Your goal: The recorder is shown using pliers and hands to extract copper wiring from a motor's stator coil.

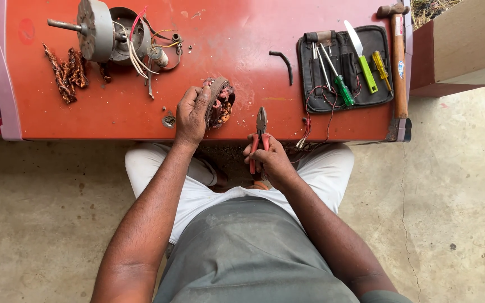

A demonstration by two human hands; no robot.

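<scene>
My left hand (192,115) grips a round motor stator (220,104) wound with copper wire, held on edge on the red table (237,50). My right hand (270,160) holds red-handled pliers (260,132) at the table's front edge, jaws pointing away from me, just right of the stator. The jaws look closed and hold nothing.
A grey motor housing (99,31) with a shaft and loose wires lies at the back left, beside a pile of pulled copper windings (65,70). A black tool pouch (346,67) with screwdrivers lies at the right, a wooden-handled hammer (399,62) beyond it. A small black bent piece (284,63) lies mid-table.
</scene>
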